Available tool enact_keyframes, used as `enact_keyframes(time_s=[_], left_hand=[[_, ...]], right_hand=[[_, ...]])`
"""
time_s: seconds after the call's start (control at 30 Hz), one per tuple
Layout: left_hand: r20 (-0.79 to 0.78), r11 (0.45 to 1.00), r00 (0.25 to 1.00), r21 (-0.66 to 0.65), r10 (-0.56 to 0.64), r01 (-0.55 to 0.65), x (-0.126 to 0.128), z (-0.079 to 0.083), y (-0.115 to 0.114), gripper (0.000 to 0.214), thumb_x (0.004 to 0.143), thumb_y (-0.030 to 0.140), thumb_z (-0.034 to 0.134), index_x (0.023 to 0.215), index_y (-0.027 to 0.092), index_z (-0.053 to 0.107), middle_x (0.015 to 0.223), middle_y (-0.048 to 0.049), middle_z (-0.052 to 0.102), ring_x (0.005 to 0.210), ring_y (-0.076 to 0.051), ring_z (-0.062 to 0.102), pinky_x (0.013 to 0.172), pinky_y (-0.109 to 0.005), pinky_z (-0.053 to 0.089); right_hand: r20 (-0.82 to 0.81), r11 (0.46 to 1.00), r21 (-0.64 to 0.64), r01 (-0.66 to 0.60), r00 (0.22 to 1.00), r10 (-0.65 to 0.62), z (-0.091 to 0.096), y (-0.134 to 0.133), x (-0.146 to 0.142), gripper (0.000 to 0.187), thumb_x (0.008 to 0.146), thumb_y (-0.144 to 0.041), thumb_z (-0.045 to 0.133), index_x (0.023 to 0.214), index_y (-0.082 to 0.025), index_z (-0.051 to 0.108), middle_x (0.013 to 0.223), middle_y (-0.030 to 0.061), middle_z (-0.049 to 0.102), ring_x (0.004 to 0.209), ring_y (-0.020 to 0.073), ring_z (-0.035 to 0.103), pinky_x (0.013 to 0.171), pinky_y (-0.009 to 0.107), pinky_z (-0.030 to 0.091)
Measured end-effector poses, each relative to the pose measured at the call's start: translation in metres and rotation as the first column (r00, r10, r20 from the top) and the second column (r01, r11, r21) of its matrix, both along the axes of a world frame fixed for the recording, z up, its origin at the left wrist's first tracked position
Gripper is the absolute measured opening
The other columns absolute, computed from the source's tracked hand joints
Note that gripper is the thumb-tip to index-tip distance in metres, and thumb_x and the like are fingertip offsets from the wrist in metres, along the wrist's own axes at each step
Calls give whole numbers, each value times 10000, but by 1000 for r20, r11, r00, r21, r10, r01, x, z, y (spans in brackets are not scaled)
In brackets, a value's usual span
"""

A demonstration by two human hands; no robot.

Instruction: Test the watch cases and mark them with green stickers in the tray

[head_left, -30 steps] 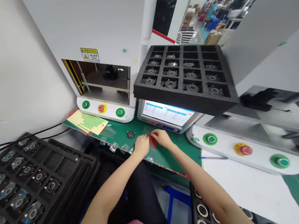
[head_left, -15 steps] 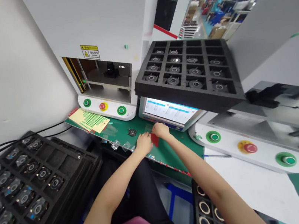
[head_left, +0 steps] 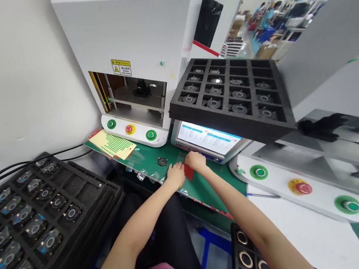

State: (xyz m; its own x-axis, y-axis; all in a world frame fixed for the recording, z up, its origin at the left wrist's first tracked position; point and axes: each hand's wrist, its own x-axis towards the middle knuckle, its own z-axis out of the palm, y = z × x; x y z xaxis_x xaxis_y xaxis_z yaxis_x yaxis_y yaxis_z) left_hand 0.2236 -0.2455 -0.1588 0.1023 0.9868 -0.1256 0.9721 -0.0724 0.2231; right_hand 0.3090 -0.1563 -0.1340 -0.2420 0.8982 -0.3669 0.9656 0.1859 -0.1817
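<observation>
**Step in hand.** Both hands work on one small red piece (head_left: 189, 172), probably a label or tab. It sits low over the green mat (head_left: 208, 188) at the middle of the counter, just near of the tilted touch screen (head_left: 212, 137). Judged from the finger positions, the piece is being separated or aligned between the two hands.

**Next move.** This most likely calls for a fine fingertip pull with both wrists kept low. The round black part (head_left: 162, 161), lying just left of the hands on the mat, is the nearest item that could receive the piece.

**Hand pose.**
- Left hand (head_left: 175, 174): palm down, forearm reaching in from near left. The grip is narrow, with the fingertips closed on the left edge of the red piece.
- Right hand (head_left: 196, 161): palm down, forearm reaching in from near right. The grip is narrow, pinching the piece's far right corner.
- The hands are almost touching.

**Surroundings.** A yellow sheet of green stickers (head_left: 113, 145) lies at the far left of the mat. A black foam tray (head_left: 231, 120) of round parts overhangs the screen.
</observation>
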Motion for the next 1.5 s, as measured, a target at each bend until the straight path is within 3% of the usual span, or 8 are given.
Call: enact_keyframes(time_s=[0.27,0.47,0.6,0.77,0.93,1.03,1.17,1.5], left_hand=[[42,998,999,-49,31,-29,4,9,-8,401,912,322,590,1278,168,535,1345,-118,523,1188,-275,542,983,-518,464],[184,1000,983,-8,27,-26,-4,25,-24,450,898,302,609,1314,158,517,1443,-135,458,1317,-306,446,1078,-561,366],[290,994,957,107,-32,1,-19,54,-71,484,905,231,569,1360,99,470,1476,-183,438,1403,-278,365,1169,-471,286],[365,983,931,181,-25,-45,-53,90,-156,376,920,227,517,1294,191,536,1309,-108,620,1252,-225,551,1077,-421,441],[301,948,938,208,173,-242,-92,117,-218,344,933,231,478,1260,164,562,1240,-103,667,1143,-221,627,1007,-394,497],[137,871,894,203,427,-447,-122,135,-243,400,941,240,460,1329,161,518,1308,-85,632,1192,-202,598,1046,-358,458],[-71,673,674,193,735,-714,-171,153,-264,437,940,268,451,1362,168,507,1328,-85,618,1214,-235,581,1057,-373,429],[-213,313,291,77,933,-947,-284,130,-252,334,845,347,622,1044,83,668,1095,-190,702,1068,-329,644,898,-446,491]], right_hand=[[-280,999,13,-45,959,47,19,-12,10,272,923,-349,582,1112,-156,609,1130,72,632,982,183,629,858,396,536],[-709,997,49,-64,701,80,55,-56,26,324,847,-459,603,772,-145,627,781,52,706,773,187,685,775,354,555],[-891,998,53,-37,449,64,79,-102,38,391,721,-572,639,741,-182,608,778,66,723,716,194,697,710,344,574],[-986,997,-69,39,150,-74,94,-139,43,333,648,-409,767,878,-191,662,681,14,708,597,156,680,625,305,583],[-923,937,-266,226,219,-315,91,-161,49,302,496,-347,858,701,-163,736,640,45,719,583,192,688,579,289,589],[-892,890,-281,359,245,-380,85,-174,54,309,499,-373,859,682,-158,734,654,50,719,608,199,685,587,290,589],[-930,868,-236,436,158,-332,77,-189,63,328,546,-362,856,785,-173,733,736,25,711,673,161,664,683,267,575],[-890,816,-244,524,213,-403,73,-199,76,262,545,-366,796,692,-174,696,768,55,704,721,217,659,674,345,570]])
